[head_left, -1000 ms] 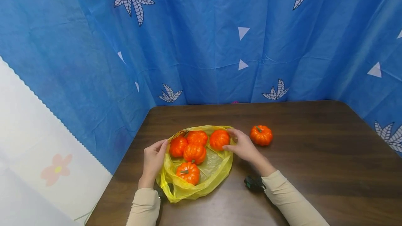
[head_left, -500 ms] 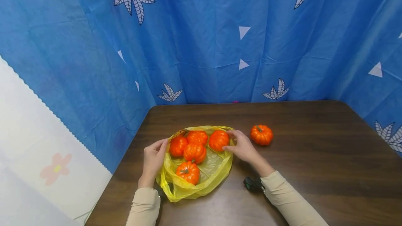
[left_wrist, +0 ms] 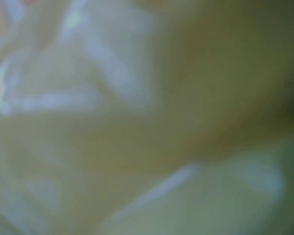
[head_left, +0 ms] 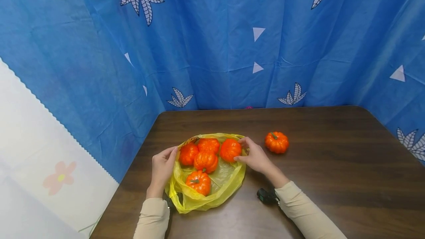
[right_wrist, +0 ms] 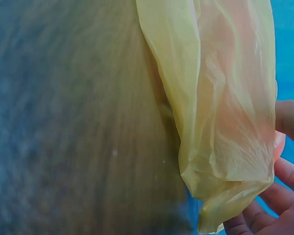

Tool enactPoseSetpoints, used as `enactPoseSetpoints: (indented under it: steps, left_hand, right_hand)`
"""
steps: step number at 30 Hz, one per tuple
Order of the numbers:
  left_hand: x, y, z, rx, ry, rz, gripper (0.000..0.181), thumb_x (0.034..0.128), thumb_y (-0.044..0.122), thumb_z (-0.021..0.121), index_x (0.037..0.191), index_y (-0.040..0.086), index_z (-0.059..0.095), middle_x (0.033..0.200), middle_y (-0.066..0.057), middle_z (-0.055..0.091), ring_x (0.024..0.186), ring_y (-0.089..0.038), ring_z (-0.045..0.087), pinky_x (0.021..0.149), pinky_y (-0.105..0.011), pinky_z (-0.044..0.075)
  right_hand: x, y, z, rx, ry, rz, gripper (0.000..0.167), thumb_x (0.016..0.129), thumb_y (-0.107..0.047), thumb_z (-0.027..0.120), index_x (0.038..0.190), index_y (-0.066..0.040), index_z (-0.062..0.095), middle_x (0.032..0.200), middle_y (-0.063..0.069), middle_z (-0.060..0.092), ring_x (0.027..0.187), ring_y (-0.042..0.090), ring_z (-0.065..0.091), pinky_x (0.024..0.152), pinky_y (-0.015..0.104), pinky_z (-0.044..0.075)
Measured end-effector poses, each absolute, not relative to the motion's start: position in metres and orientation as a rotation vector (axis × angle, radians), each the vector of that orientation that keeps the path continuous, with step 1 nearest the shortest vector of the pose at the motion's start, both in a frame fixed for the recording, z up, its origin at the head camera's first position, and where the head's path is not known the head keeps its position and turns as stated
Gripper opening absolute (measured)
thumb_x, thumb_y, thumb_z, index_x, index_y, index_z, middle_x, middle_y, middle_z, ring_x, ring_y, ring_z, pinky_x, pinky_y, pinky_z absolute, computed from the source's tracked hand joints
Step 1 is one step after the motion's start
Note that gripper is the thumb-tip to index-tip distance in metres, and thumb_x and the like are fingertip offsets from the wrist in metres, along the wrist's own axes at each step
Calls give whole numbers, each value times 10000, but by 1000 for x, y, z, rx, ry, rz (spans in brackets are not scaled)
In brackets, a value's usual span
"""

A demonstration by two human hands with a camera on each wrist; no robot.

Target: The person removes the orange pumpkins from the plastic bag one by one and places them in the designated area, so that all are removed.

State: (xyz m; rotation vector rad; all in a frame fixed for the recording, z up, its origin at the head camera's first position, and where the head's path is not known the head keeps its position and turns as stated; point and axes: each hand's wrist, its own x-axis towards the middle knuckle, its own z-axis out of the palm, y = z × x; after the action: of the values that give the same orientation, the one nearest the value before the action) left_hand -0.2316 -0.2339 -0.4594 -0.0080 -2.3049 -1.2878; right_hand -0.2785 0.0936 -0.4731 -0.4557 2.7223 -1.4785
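A yellow plastic bag [head_left: 229, 183] lies spread on the table with its mouth facing up. My left hand [head_left: 162, 167] pinches its left rim between thumb and fingers. Inside are several small orange pumpkins, one of them low at the front [head_left: 198, 183]. At the bag's right rim, my right hand [head_left: 256, 156] holds a pumpkin [head_left: 230, 150] between thumb and fingers, just inside the opening. Yellow plastic [right_wrist: 225, 122] covers part of that hand in the right wrist view. Blurred yellow film [left_wrist: 137, 132] fills the left wrist view, hiding the left fingers there.
Another orange pumpkin [head_left: 277, 142] with a green stem sits on the dark wooden table [head_left: 332, 172], right of the bag. Behind the table hangs a blue curtain [head_left: 225, 47]. A white cloth [head_left: 43, 158] hangs at the left.
The pumpkin in my right hand has shifted slightly left and nearer to me, with the hand moving along. My left hand stays at the bag's rim.
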Motion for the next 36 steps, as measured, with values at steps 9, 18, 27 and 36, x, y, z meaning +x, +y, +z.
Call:
enactPoseSetpoints:
  steps: [9,18,27,36]
  left_hand:
    - [-232,-234,-460,-17,-2297,-1297,212,965,174,679,1077,20,772,1063,-139,768,984,-278,728,890,-422,581]
    - [-231,-234,-460,-17,-2297,-1282,208,964,171,679,1071,19,773,1050,-137,771,971,-272,730,884,-413,585]
    - [-231,-233,-458,-35,-2292,-1265,200,964,171,680,1059,25,778,1037,-128,775,948,-262,734,853,-268,593]
    - [-234,-233,-462,-40,-2265,-1254,175,956,124,681,1036,2,777,1016,-142,775,958,-276,727,806,-8,469]
  right_hand:
    - [-276,94,-473,-505,2723,-1428,725,804,-177,845,1436,-92,499,1412,140,583,1223,358,589,1041,553,488]
    - [-276,94,-473,-525,2715,-1408,753,793,-171,851,1456,-98,500,1444,142,554,1230,357,577,1059,551,476]
    - [-275,94,-473,-507,2697,-1412,740,800,-180,845,1450,-110,498,1420,145,582,1257,370,572,1073,565,459]
    - [-274,94,-471,-539,2688,-1450,711,793,-179,852,1416,-89,522,1402,143,593,1244,353,575,1075,557,460]
